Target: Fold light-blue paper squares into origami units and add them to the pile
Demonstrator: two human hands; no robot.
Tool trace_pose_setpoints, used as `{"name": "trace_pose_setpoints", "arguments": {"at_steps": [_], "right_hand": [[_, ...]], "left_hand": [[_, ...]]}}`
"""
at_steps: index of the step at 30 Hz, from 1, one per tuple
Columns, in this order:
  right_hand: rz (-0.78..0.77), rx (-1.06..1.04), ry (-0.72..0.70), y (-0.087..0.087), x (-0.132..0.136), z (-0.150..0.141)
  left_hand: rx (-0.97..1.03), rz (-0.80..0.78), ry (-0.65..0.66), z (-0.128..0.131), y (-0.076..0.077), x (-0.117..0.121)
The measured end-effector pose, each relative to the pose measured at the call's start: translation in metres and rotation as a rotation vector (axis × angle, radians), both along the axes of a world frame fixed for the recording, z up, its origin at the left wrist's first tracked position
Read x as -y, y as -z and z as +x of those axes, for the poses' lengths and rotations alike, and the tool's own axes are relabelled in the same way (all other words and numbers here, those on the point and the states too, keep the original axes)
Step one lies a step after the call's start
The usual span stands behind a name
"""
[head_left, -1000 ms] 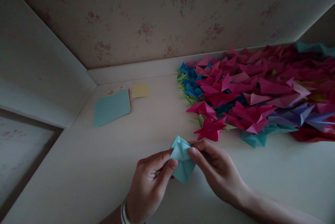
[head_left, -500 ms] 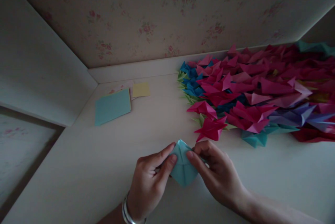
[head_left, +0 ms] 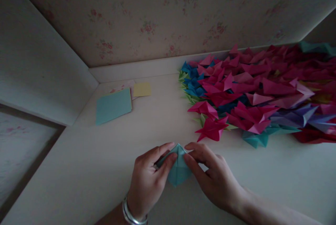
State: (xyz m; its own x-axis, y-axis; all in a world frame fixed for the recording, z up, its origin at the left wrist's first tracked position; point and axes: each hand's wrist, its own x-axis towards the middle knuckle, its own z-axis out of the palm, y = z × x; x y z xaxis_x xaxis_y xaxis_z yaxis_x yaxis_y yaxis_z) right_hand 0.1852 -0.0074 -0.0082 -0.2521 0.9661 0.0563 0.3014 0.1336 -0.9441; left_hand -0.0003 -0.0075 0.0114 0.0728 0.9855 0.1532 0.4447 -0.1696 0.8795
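Observation:
A folded piece of light blue origami paper (head_left: 179, 173) is held upright just above the white desk, its point turned away from me and a crease running down its middle. My left hand (head_left: 153, 177) pinches its left edge between thumb and fingers; a silver bracelet circles that wrist. On the right edge, the thumb and index finger of my right hand (head_left: 210, 172) close on the paper near its upper point. The fingers behind the paper are partly hidden.
A heap of folded paper pieces (head_left: 252, 91), mostly pink with blue, green and purple ones, covers the desk's right side. Light blue paper sheets (head_left: 114, 106) and a small yellow sheet (head_left: 142, 89) lie at the back left. A floral wall (head_left: 157, 18) rises behind.
The blue paper has shifted slightly left and turned a little, with a flap now showing behind my left thumb. My right fingers have moved left, closer to its top point.

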Motion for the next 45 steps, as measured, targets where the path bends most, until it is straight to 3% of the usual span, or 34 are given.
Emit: {"name": "trace_pose_setpoints", "arguments": {"at_steps": [6,12,19,27,33,40,45], "right_hand": [[0.074,0.072,-0.072,-0.001,-0.001,0.001],[0.167,0.132,-0.115,0.004,0.0,0.005],[0.267,0.236,-0.196,0.007,0.0,0.007],[0.3,0.218,-0.298,0.004,-0.004,0.008],[0.063,0.196,-0.314,-0.004,-0.004,0.007],[-0.393,-0.134,-0.341,-0.014,-0.009,0.006],[-0.514,-0.198,-0.361,-0.01,-0.008,0.002]], "left_hand": [[-0.033,-0.076,0.02,0.0,-0.001,-0.001],[-0.067,-0.236,0.168,0.004,-0.005,0.001],[-0.085,-0.318,0.172,0.004,-0.005,0.002],[-0.133,-0.32,0.207,0.002,0.001,0.002],[-0.1,-0.326,0.19,0.002,-0.002,0.003],[-0.004,-0.373,0.168,0.001,-0.004,0.002],[-0.032,-0.348,0.177,0.002,-0.003,0.004]]}}
